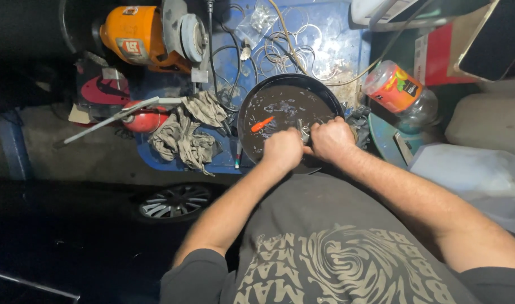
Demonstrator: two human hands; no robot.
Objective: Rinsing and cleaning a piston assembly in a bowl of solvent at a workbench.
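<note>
A small metal part (303, 134) is being gripped tight by both hands, left hand (282, 149) and right hand (332, 139), over the black pan (252, 107) so drips are getting caught.

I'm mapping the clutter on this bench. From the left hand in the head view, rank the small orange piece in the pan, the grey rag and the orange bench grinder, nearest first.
Measured from the left hand:
1. Small orange piece, just up and left of it, inside the dark round pan.
2. Grey rag, farther left on the blue surface.
3. Orange bench grinder, far up-left at the back.
</note>
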